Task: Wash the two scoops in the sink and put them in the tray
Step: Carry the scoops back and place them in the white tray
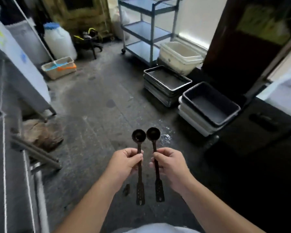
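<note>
Dark scoops in hand, nothing washed yet.
We grip the left scoop (138,158) in our left hand (124,163) and the right scoop (155,155) in our right hand (170,163); no sink in view.

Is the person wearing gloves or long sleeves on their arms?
No. The left hand and right hand are bare, with no gloves, rings or watch showing. Both forearms are uncovered too; no sleeve reaches into view. A pale garment shows at the bottom edge.

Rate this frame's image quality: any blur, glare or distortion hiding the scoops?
Head view: both scoops are sharp in the left hand and right hand; edges bend wide-angle; the cart looks blocky; the right side is deep shadow.
</note>
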Available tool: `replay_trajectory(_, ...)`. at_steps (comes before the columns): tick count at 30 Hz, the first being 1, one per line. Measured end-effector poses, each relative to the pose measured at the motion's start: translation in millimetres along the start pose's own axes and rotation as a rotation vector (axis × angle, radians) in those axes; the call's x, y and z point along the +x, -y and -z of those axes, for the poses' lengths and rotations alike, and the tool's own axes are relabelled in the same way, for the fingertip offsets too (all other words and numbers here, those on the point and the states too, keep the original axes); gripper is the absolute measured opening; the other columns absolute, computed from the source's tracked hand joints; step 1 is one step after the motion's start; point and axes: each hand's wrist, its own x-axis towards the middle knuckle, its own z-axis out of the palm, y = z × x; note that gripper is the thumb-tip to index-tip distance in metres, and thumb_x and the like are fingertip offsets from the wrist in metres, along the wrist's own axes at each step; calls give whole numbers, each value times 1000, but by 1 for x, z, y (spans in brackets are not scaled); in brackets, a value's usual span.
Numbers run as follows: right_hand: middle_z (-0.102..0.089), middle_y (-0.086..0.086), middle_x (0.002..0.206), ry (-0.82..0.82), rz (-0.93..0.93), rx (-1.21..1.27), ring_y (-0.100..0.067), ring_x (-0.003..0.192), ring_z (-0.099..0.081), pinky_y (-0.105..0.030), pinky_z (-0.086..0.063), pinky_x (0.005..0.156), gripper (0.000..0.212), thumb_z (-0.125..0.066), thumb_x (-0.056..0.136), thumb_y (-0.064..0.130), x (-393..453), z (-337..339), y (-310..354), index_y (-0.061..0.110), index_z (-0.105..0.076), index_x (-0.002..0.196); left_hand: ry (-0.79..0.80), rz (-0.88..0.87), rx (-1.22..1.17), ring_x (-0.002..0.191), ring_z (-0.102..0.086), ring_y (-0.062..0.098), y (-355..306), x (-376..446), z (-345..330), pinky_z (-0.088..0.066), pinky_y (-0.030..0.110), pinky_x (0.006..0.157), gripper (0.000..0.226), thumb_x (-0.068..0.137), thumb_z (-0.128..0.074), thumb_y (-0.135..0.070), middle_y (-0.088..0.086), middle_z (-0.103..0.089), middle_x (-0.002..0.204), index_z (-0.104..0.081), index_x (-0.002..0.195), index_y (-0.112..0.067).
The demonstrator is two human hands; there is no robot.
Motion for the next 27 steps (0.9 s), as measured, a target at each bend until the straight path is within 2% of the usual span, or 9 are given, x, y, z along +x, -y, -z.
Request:
replay_trajectory(3,-68,-12,74,-131,13,67,-22,66,-68,-32,-59,61,9,-62,94,3,-15,94,13,-2,-69,98,151,-3,72,55,-61,9,-5,11,-96,-46,21,50,16,88,-65,-5,-3,-70,66,-75,82,-16)
replay_trajectory(6,-73,-7,73,-268,73,35,-15,66,-68,-33,-59,67,11,-66,92,9,-33,181,20,8,-76,89,308,-17,135,58,-64,10,-12,17,-188,-47,22,52,18,88,-65,-4,-1,-74,70,-77,81,-17)
replay_trajectory(9,-75,-2,69,-407,102,29,-3,54,-62,-18,-48,51,16,-66,92,13,-48,253,24,13,-79,82,421,-12,176,63,-70,9,-20,19,-269,-52,19,52,14,86,-67,-2,1,-75,74,-74,91,-12)
replay_trajectory(11,-75,-2,68,-480,113,77,-2,51,-59,-15,-43,47,18,-66,93,13,-58,290,28,14,-79,80,497,-24,223,67,-71,11,-23,19,-314,-53,21,55,12,86,-68,-4,1,-75,75,-73,92,-14)
replay_trajectory(15,-75,-1,67,-574,147,171,0,51,-60,-14,-45,45,28,-65,93,12,-67,346,40,24,-80,73,594,-58,347,73,-63,19,-31,30,-388,-47,30,62,10,86,-69,-10,6,-73,80,-72,95,-14)
replay_trajectory(17,-75,0,67,-609,158,230,-1,51,-59,-14,-45,46,31,-64,93,11,-64,368,46,25,-80,72,625,-67,383,73,-61,20,-35,40,-418,-45,28,59,12,85,-70,-11,8,-72,81,-72,97,-14)
replay_trajectory(20,-76,-2,72,-638,167,305,-5,57,-60,-18,-47,53,25,-65,94,12,-48,398,59,22,-80,77,667,-102,429,61,-59,10,-45,63,-457,-42,21,47,10,85,-70,-12,1,-71,73,-73,93,-17)
replay_trajectory(23,-76,-3,73,-665,170,334,-7,60,-60,-22,-47,57,23,-66,93,13,-17,429,77,23,-81,79,703,-124,458,51,-58,0,-61,95,-494,-43,16,46,11,85,-70,-13,-6,-70,67,-73,92,-20)
replay_trajectory(27,-75,0,71,-731,159,301,-4,58,-60,-19,-46,55,24,-67,92,16,41,468,108,31,-81,79,762,-137,454,56,-58,5,-94,154,-543,-43,18,48,13,87,-68,-12,-2,-70,72,-73,97,-18)
